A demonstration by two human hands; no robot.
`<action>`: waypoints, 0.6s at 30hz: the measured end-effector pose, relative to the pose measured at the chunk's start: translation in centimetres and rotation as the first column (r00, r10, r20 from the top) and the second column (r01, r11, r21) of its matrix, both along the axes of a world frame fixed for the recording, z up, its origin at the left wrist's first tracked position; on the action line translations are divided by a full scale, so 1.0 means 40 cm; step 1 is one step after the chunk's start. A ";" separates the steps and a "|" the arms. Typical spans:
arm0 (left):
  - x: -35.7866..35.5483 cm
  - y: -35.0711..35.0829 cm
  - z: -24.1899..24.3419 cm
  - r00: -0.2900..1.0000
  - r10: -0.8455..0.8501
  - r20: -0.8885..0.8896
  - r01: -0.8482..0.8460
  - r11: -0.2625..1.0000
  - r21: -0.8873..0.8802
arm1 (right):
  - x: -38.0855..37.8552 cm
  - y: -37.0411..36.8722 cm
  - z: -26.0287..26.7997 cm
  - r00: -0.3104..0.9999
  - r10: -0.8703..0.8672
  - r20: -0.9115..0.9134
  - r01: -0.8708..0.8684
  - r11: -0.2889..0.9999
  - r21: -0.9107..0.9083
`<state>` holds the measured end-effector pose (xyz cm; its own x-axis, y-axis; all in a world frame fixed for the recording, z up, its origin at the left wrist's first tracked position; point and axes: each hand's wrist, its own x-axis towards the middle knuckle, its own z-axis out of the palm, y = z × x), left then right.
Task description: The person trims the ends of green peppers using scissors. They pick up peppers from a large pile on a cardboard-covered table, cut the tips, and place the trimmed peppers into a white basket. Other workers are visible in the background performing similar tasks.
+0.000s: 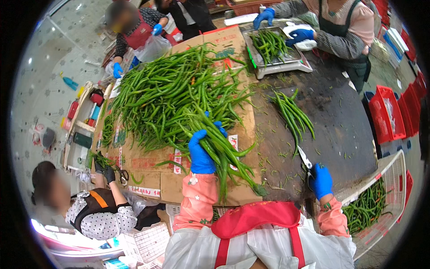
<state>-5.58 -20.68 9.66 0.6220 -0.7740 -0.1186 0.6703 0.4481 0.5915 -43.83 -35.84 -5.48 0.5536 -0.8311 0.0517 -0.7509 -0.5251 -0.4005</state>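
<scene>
A bunch of long green chili peppers (220, 143) is gripped in my left hand (201, 151), which wears a blue glove. Its tips point towards my apron over the cardboard. Just beyond rises a large heap of green chili peppers (168, 97) on the cardboard sheet (144, 169). My right hand (320, 181), also blue-gloved, holds scissors (304, 158) at the dark tabletop's near edge, blades pointing away from me. A smaller bunch of peppers (292, 112) lies on the dark tabletop (336, 134) beyond the scissors, among cut stem bits.
A scale (282, 69) with peppers on its tray stands at the back right, a co-worker's gloved hands (300, 36) beside it. A white basket (399, 198) of peppers is at my right. Another co-worker's dark-gloved hands (108, 171) hold greens at left. Red crates (386, 117) stand beyond the table.
</scene>
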 end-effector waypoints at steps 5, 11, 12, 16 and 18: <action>0.004 0.047 0.049 0.953 -0.123 0.276 0.104 0.991 0.084 | -0.051 -0.013 0.051 0.992 -0.086 0.089 0.032 0.870 0.491; 0.000 0.063 0.056 0.877 -0.216 0.430 0.112 0.961 0.255 | 0.053 0.034 0.257 0.873 -0.213 0.438 -0.275 0.526 0.805; 0.000 0.066 0.054 0.883 -0.223 0.413 0.117 0.957 0.267 | 0.089 0.043 0.274 0.840 -0.164 0.517 -0.356 0.553 0.753; -0.006 0.066 0.039 0.889 -0.239 0.392 0.128 0.949 0.287 | 0.191 0.075 0.295 0.738 -0.012 0.674 -0.591 0.469 0.656; -0.001 0.071 0.023 0.897 -0.237 0.373 0.117 0.941 0.317 | 0.233 0.087 0.333 0.795 0.150 0.588 -0.560 0.556 0.615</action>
<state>-5.63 -17.82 10.59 0.5178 -0.8475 -0.1167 0.4013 0.1202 0.9080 -34.52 -32.37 7.84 0.8931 -0.4211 -0.1583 -0.2091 -0.0772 -0.9748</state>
